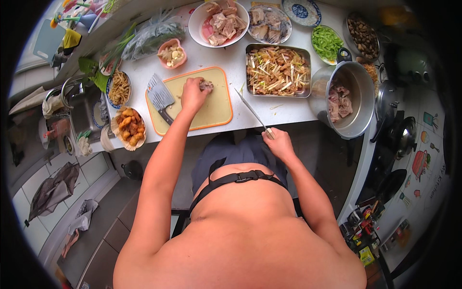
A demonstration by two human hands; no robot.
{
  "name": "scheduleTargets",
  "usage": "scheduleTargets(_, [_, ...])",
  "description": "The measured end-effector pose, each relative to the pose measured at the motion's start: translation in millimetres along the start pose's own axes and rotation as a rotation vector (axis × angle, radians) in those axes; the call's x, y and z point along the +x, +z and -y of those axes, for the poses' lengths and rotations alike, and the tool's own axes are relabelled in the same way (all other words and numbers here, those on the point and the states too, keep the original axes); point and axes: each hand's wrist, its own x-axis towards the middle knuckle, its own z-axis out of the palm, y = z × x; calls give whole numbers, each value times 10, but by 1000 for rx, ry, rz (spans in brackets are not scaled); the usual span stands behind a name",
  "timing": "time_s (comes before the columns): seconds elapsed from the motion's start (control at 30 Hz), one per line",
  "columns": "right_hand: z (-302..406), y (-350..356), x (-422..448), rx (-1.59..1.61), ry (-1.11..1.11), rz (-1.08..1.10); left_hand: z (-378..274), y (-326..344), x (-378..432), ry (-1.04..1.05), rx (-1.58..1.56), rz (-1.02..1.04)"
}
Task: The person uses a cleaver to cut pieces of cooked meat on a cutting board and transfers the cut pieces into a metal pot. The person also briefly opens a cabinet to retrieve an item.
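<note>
A tan cutting board with an orange rim (213, 112) lies on the white counter before me. On it, my left hand (193, 94) has its fingers closed around a small piece of meat (206, 85), partly hidden by the fingers. At the board's left side a cleaver (160, 94) rests flat, its dark handle running towards my left forearm. My right hand (278, 143) grips the pale handle of a long, thin knife (251, 109) near the counter's front edge. The blade points away and to the left, right of the board and apart from the meat.
A steel tray of meat and scallion strips (278, 70) sits right of the board, beside a deep metal pot (352, 126) holding raw meat. A white bowl of meat chunks (196, 29) stands behind. Fried food (129, 126), garlic (177, 54) and a sink (77, 115) are left.
</note>
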Motion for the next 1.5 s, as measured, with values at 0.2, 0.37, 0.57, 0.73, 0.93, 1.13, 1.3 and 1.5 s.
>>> scheduleTargets(0.2, [-46,47,-16,-37,1,19,-22,97,10,-150,-200,168])
scheduleTargets(0.37, [-78,-13,-69,-102,-17,10,-796,-138,147,-79,-820,178])
scheduleTargets(0.57, [-135,-30,-13,-133,-108,9,-3034,44,-110,488,-944,529])
scheduleTargets(0.73, [-183,-43,37,-104,-117,-10,-3596,9,-46,748,-707,280])
scheduleTargets(0.93, [-86,-138,28,-54,-92,-18,-1734,-482,1877,525,-255,-342])
scheduleTargets(1.13, [-114,-196,3,-24,-81,-51,-1094,-867,2306,629,452,-223])
scheduleTargets(1.3, [-24,-252,33,-51,-64,-20,-1063,-824,2541,721,515,-191])
scheduleTargets(1.5, [105,-268,56,-26,-60,-1,-961,-904,2593,780,420,-221])
